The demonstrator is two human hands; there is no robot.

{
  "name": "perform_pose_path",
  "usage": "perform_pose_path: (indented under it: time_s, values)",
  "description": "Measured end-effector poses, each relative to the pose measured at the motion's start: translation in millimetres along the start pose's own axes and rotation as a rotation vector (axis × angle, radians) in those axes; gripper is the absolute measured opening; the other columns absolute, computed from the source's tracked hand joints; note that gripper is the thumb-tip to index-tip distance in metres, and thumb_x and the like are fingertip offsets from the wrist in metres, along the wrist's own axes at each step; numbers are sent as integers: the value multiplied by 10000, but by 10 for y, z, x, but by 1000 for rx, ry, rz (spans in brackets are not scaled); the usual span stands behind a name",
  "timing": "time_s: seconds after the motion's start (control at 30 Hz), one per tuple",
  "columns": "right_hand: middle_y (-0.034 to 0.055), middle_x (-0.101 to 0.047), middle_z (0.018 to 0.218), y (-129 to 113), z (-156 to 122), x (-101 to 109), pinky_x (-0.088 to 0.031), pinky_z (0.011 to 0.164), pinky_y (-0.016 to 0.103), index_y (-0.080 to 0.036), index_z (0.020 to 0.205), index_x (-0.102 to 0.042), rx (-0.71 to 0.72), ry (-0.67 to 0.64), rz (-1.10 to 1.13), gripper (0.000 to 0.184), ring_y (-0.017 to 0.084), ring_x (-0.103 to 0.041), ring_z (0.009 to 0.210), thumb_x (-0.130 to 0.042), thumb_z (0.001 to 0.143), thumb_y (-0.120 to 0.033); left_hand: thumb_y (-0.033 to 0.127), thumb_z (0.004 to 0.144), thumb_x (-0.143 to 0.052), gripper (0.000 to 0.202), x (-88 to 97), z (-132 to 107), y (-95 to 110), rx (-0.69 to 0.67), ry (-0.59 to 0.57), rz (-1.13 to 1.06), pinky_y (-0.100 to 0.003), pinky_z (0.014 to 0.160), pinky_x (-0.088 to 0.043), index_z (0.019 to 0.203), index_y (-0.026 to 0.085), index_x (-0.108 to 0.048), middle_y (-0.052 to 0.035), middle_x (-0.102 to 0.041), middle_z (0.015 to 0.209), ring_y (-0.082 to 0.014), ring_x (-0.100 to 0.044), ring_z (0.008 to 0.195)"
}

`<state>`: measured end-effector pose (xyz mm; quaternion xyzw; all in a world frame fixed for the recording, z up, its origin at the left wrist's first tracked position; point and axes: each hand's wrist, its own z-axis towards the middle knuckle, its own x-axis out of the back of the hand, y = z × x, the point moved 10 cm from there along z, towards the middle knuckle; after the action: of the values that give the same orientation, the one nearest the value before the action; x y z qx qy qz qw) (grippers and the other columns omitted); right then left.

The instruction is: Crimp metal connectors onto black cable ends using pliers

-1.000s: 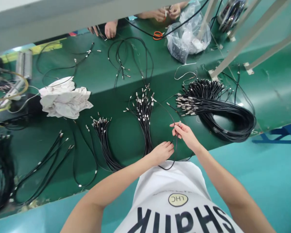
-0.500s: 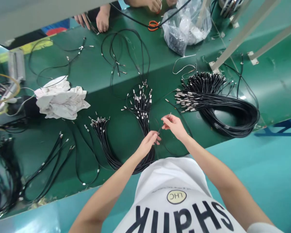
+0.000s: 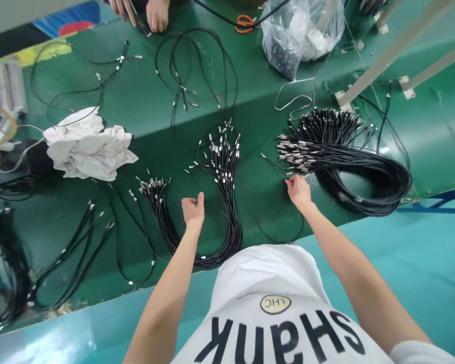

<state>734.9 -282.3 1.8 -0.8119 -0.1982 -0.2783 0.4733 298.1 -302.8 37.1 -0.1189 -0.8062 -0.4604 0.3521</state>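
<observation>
My left hand (image 3: 193,210) is over the green table, inside the curve of a U-shaped bundle of black cables (image 3: 233,217). Its thumb points up, apart from the loosely curled fingers, and nothing shows in it. Farther right, my right hand (image 3: 299,193) is closed with its fingertips on a single black cable (image 3: 284,242), which loops below it toward the table's front edge. The fingers partly hide the cable where they grip it. Just beyond that hand lies a large coiled bundle of black cables (image 3: 364,156) with silver metal ends.
A crumpled white cloth (image 3: 93,146) lies left. Loose cables (image 3: 76,253) spread along the front left. At the back are a clear plastic bag (image 3: 301,38), orange-handled scissors (image 3: 244,23) and a co-worker's hands (image 3: 157,15). Metal posts (image 3: 394,55) stand back right.
My hands were close together at the middle with a thin cable between them. Now they are apart: the left has moved left and opened, the right has moved right toward the coiled bundle.
</observation>
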Motion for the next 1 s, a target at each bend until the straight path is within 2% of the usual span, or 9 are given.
perform_pose_path:
  time_s: [0.1, 0.2, 0.27, 0.4, 0.47, 0.57, 0.73, 0.8, 1.0]
  values:
    - [82, -668, 876, -193, -286, -44, -485, 790, 344, -202, 908, -506, 59, -103, 90, 256, 195, -622, 794, -547, 924, -455, 382, 893, -600, 241, -246, -240, 452, -139, -97, -56, -363, 925, -480, 1021, 178, -602, -56, -627, 969, -196, -603, 955]
    - [20, -672, 792, -480, -799, -106, -483, 613, 274, -230, 908, -455, 123, -281, 254, 320, 137, -591, 616, -543, 924, -537, 409, 901, -617, 254, -756, -720, 1105, -275, -411, -188, -294, 861, -516, 1045, 207, -671, -51, -708, 1041, -171, -665, 957]
    - [9, -662, 775, -654, -1195, -137, -474, 574, 269, -236, 895, -437, 142, -395, 400, 319, 132, -582, 591, -564, 922, -527, 423, 928, -590, 344, -1010, -1078, 1542, -257, -665, -491, -313, 874, -513, 1175, 186, -625, -89, -726, 1098, -189, -681, 1012]
    - [-10, -614, 741, -811, -1747, -77, -472, 591, 293, -239, 879, -467, 168, -431, 443, 249, 145, -575, 618, -585, 930, -452, 408, 934, -605, 246, -946, -1491, 2057, -139, -783, -860, -306, 800, -514, 1037, 184, -605, -26, -717, 846, -150, -687, 809]
    - [-12, -609, 746, -857, -1886, -36, -488, 622, 308, -235, 865, -489, 208, -469, 440, 237, 151, -579, 644, -636, 903, -417, 364, 916, -643, 195, -851, -1670, 2140, -115, -837, -907, -284, 733, -507, 940, 172, -629, 1, -662, 734, -125, -642, 693]
    - [16, -665, 865, -919, -1943, 93, -527, 703, 320, -217, 909, -576, 252, -571, 506, 208, 160, -622, 733, -692, 873, -386, 332, 915, -648, 175, -774, -1929, 2090, -44, -938, -903, -261, 634, -462, 906, 158, -669, 4, -613, 661, -110, -581, 602]
    - [34, -684, 946, -1076, -1663, 756, -548, 703, 262, -212, 1067, -692, 277, -324, 678, 218, 116, -620, 753, -642, 928, -372, 369, 898, -670, 213, -739, -2256, 1959, 49, -1032, -877, -240, 507, -317, 870, 158, -681, 18, -525, 610, -80, -452, 511]
    - [32, -690, 955, -1230, -1635, 905, -541, 663, 240, -220, 1081, -713, 311, -288, 735, 224, 101, -604, 724, -673, 909, -357, 386, 884, -684, 231, -723, -2332, 1940, 58, -1032, -863, -235, 489, -256, 851, 157, -682, 22, -494, 597, -70, -400, 503]
    - [26, -708, 953, -1444, -1694, 879, -508, 572, 225, -225, 941, -763, 318, -312, 866, 130, 73, -546, 627, -736, 859, -322, 438, 857, -703, 272, -643, -2394, 1886, 31, -978, -814, -237, 489, -222, 844, 168, -674, 24, -475, 585, -75, -359, 513]
